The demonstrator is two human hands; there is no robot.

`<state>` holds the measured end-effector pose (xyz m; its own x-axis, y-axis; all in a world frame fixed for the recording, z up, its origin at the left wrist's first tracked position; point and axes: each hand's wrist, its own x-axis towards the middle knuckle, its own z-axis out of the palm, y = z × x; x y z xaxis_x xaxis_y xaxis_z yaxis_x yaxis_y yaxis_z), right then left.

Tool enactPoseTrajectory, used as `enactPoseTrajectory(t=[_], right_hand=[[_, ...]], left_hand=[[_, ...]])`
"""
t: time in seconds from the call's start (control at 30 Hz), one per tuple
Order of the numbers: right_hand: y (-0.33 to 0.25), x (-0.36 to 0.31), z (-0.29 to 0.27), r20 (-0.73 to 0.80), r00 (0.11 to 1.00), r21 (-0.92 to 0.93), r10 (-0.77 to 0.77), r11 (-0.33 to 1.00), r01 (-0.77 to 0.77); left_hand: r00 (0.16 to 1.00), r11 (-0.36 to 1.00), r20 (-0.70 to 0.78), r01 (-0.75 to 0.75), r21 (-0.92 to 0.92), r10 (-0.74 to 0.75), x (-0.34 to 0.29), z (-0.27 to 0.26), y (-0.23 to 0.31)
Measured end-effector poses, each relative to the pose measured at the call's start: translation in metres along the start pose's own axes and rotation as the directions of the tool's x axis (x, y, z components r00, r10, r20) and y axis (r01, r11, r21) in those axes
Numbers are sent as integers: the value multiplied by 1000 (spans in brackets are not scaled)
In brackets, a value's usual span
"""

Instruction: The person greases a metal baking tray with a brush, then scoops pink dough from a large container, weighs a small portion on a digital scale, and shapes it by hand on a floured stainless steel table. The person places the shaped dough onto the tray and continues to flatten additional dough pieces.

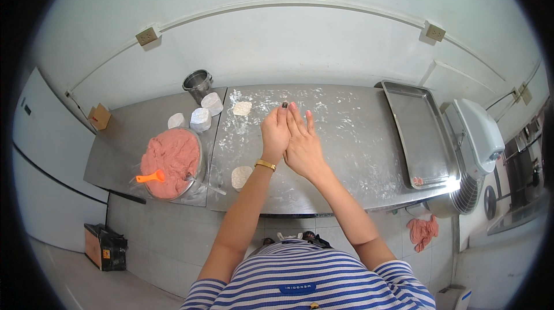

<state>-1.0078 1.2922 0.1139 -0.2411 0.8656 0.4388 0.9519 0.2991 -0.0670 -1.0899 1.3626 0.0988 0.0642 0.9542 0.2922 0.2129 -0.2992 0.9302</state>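
Note:
My left hand (274,134) and my right hand (304,144) are pressed together above the middle of a floured steel table (340,131). The right fingers are stretched out and lie against the left hand. The left hand is partly curled, its fingers mostly hidden; whether anything lies between the palms cannot be seen. Flat, pale round dough wrappers lie nearby: one (242,108) beyond my left hand, another (241,178) beside my left forearm. At the left stands a bowl of pink minced filling (170,157), with an orange-handled tool (151,177) resting on it.
White floured stacks (201,119) sit behind the bowl, near a dark metal pot (198,83). A shallow metal tray (416,131) lies at the right, beside a white machine (474,134). A pink cloth (422,232) hangs low at the right; a black box (106,248) stands on the floor.

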Motion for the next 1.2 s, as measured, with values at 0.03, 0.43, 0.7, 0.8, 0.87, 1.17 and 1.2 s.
enactPoseTrajectory(t=[0.03,0.43,0.7,0.8,0.87,1.17,1.2], right_hand=[[0,-1,-3,-29,1000,109,-11,994,14],[26,0,-1,-429,811,553,398,826,-113],[13,6,8,-672,729,89,129,992,-94],[13,4,13,-712,697,59,92,996,-71],[13,2,15,-698,708,81,104,994,-66],[19,-21,18,-471,697,696,540,713,-82],[22,-22,18,-425,691,767,585,638,-70]], left_hand=[[1000,998,6,26,-49,-26,6,1,-9],[891,794,446,332,-510,-86,-29,-18,37],[975,810,162,215,-545,-150,-44,22,28],[934,733,258,354,-582,-246,-39,23,16],[907,643,289,422,-639,-307,-37,21,23],[762,455,601,636,-624,-241,-18,-19,23],[760,502,598,632,-590,-254,-21,-22,33]])
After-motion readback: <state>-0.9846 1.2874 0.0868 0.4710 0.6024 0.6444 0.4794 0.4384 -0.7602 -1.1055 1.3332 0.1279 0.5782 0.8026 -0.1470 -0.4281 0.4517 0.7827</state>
